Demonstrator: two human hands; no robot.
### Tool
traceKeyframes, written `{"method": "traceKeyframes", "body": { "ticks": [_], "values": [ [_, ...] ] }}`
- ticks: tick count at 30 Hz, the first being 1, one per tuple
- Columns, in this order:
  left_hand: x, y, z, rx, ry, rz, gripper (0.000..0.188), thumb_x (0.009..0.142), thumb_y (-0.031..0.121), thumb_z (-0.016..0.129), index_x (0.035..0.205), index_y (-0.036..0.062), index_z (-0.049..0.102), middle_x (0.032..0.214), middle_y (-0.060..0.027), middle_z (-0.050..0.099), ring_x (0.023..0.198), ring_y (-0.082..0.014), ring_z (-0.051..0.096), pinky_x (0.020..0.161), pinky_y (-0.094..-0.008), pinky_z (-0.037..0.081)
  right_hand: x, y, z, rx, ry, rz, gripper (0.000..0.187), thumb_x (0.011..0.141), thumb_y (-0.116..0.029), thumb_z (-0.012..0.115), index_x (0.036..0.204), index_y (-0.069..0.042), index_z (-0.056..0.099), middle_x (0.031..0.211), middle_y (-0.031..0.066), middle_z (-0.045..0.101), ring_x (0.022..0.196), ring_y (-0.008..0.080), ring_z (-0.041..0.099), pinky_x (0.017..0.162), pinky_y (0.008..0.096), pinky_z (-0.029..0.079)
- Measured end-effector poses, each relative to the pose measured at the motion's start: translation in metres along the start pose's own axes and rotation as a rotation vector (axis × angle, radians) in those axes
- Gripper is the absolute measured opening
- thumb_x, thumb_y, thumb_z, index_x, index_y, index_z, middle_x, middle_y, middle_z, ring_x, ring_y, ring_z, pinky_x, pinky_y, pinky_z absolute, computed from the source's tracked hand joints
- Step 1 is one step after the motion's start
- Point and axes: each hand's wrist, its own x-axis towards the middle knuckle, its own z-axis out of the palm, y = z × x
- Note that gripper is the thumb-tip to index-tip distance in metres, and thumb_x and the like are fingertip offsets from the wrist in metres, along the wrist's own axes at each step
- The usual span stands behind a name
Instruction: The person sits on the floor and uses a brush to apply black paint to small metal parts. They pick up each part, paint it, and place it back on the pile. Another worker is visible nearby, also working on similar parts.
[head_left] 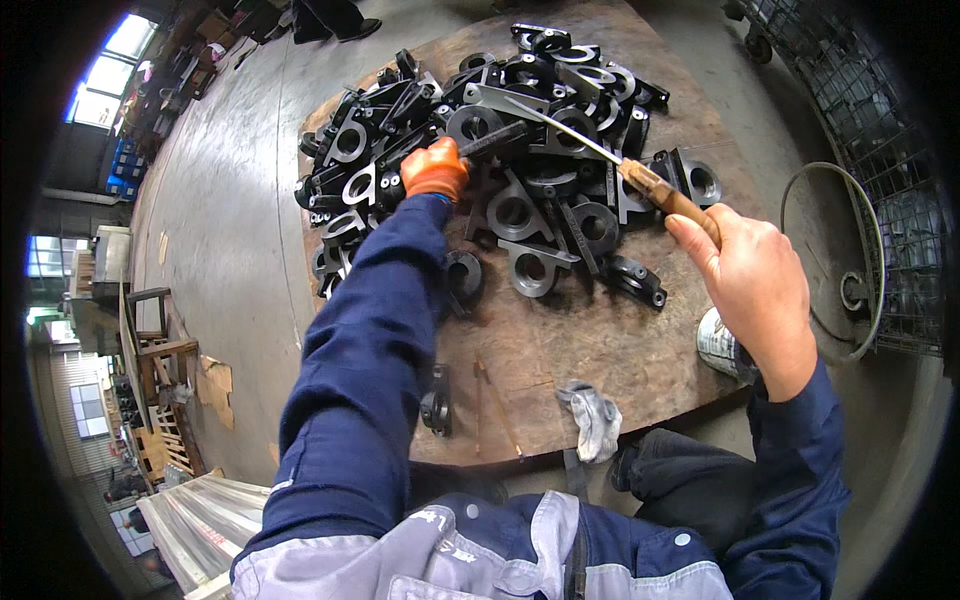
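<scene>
My left hand point(435, 170), in an orange glove, is closed on a black metal bracket point(495, 143) at the near-left side of a heap. My bare right hand point(752, 275) grips a tool by its wooden handle point(660, 190). The tool's long thin pale blade point(570, 130) points to the upper left over the heap, its tip near the held bracket; whether they touch I cannot tell. Around them lie several black and grey brackets with round ring ends, such as a loose bracket point(530, 270) in front. A separate black part point(436, 402) lies beneath my left forearm's right side.
The parts cover a worn brown tabletop point(640, 350). At its near edge are a grey-white crumpled glove point(595, 420) and two thin sticks point(499, 410). A white can point(716, 340) stands below my right hand. Farther right are a hoop point(880, 250) and a wire cage point(850, 100).
</scene>
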Motion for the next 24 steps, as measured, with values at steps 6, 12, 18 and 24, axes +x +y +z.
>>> {"method": "traceKeyframes", "body": {
  "ticks": [6, 12, 18, 24],
  "values": [
    [-0.001, -0.105, -0.017, -0.064, 0.023, 0.277, 0.026, 0.09, 0.031, 0.055, 0.091, 0.0093, 0.069, 0.091, -0.0174, 0.069, 0.086, -0.0349, 0.066, 0.077, -0.0437, 0.051, -0.014, -0.014, -0.024, 0.175, -0.093, -0.034, 0.054, 0.094, -0.051, 0.055, 0.075, 0.0, 0.061, 0.063, 0.0216, 0.058, 0.061, 0.0397, 0.059, 0.056, 0.0451, 0.044],
    [-0.138, -0.142, -0.045, -0.408, 0.129, 0.208, 0.031, 0.081, 0.026, 0.072, 0.106, 0.0086, 0.065, 0.09, -0.0157, 0.07, 0.086, -0.0333, 0.068, 0.076, -0.0388, 0.053, -0.035, -0.041, -0.02, 0.174, -0.299, -0.159, 0.055, 0.09, -0.055, 0.058, 0.074, -0.003, 0.066, 0.067, 0.019, 0.063, 0.065, 0.037, 0.064, 0.059, 0.0451, 0.05],
    [-0.221, -0.125, 0.01, -1.637, 0.034, -0.415, 0.024, 0.085, 0.023, 0.068, 0.103, 0.0079, 0.065, 0.092, -0.0073, 0.07, 0.082, -0.0264, 0.067, 0.075, -0.0383, 0.055, -0.055, -0.066, -0.013, 0.024, -0.203, -0.313, 0.059, 0.092, -0.054, 0.053, 0.073, -0.001, 0.068, 0.065, 0.0193, 0.063, 0.064, 0.0345, 0.065, 0.058, 0.0437, 0.051],
    [-0.275, -0.122, 0.083, -2.364, 0.012, -1.218, 0.028, 0.092, 0.034, 0.052, 0.098, 0.0129, 0.069, 0.094, -0.0008, 0.071, 0.091, -0.0248, 0.065, 0.08, -0.033, 0.05, -0.079, -0.087, -0.009, -0.139, -0.388, -0.309, 0.063, 0.092, -0.058, 0.05, 0.073, -0.002, 0.07, 0.065, 0.0187, 0.064, 0.065, 0.035, 0.066, 0.061, 0.0434, 0.053]
  ]
}}
